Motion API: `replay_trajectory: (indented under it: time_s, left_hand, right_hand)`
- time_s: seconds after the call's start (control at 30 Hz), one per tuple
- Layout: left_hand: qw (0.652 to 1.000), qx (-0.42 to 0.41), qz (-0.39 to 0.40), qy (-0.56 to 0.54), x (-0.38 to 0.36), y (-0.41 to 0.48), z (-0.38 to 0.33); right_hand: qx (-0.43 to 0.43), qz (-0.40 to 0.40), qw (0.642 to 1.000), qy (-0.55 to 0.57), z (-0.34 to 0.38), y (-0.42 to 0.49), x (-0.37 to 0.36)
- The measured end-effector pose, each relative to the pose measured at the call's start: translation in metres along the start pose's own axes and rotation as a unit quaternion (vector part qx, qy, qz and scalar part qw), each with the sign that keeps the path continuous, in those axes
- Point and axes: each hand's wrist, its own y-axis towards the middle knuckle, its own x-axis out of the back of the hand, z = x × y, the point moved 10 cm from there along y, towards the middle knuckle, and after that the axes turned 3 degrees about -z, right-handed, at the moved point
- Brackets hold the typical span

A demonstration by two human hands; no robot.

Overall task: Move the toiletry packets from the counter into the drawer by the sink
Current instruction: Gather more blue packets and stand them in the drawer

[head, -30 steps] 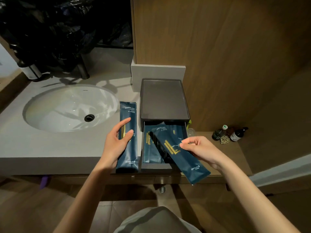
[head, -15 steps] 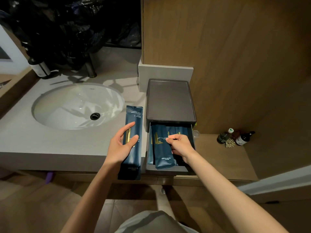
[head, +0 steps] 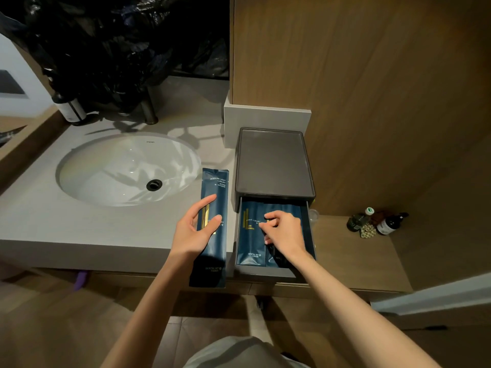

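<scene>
Since half a second back, barely shifted: right hand (head: 285, 233) now spread a little flatter over the packets in the drawer (head: 265, 272), fingers loosely curled and pressing down, gripping nothing that can be made out. From the left: white oval sink (head: 79, 168) sunk into the grey counter (head: 39, 224), dark drain at its middle, a labelled bottle (head: 70, 110) standing behind it near the tap base (head: 148, 110). Next, one long dark-blue packet (head: 215, 181) lying lengthwise on the counter between sink and drawer unit, its near end hanging past the counter edge; readable on it "MODERN LIGHT LUXURY" at the top and "DENTAL KIT" near the bottom. Left hand (head: 195, 231) resting on that packet's middle, thumb and fingers part open, laid along it rather than closed around it. Just beside, a dark drawer unit (head: 273, 166) with a bare flat top, its drawer pulled out toward the viewer and holding more blue packets side by side; nearest-left drawer packet (head: 249, 240) marked "LIGHT LUXURY" and "DENTAL KIT", the others half hidden under the right hand. Further right, on a lower wooden shelf (head: 345, 256), a small cluster of bottles (head: 377, 223), labels too small to read.
</scene>
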Motion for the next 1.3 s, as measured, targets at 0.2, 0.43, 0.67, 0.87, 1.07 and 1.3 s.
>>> replay_trajectory:
  time_s: [0.2, 0.43, 0.67, 0.87, 1.07, 1.3]
  left_hand:
    - [1.000, -0.006, -0.001, 0.006, -0.001, 0.003, 0.000]
    - [1.000, -0.006, 0.000, 0.005, -0.001, 0.001, 0.000]
    - [1.000, -0.013, 0.012, 0.011, -0.004, 0.000, -0.001]
    - [0.999, -0.007, 0.032, 0.002, -0.014, 0.003, -0.001]
    - [0.995, 0.019, 0.070, -0.076, -0.031, 0.004, 0.003]
    - [0.984, 0.039, 0.127, -0.121, -0.070, -0.002, -0.001]
  right_hand:
    - [0.217, 0.141, 0.942, -0.213, 0.021, -0.020, -0.003]
    - [0.229, 0.282, 0.876, -0.317, 0.007, -0.020, -0.040]
    - [0.232, 0.293, 0.856, -0.357, 0.011, -0.013, -0.055]
    - [0.210, 0.297, 0.872, -0.328, 0.018, -0.014, -0.049]
    - [0.144, 0.123, 0.982, 0.002, 0.058, -0.029, 0.011]
    - [0.018, 0.082, 0.979, 0.188, 0.041, -0.048, 0.027]
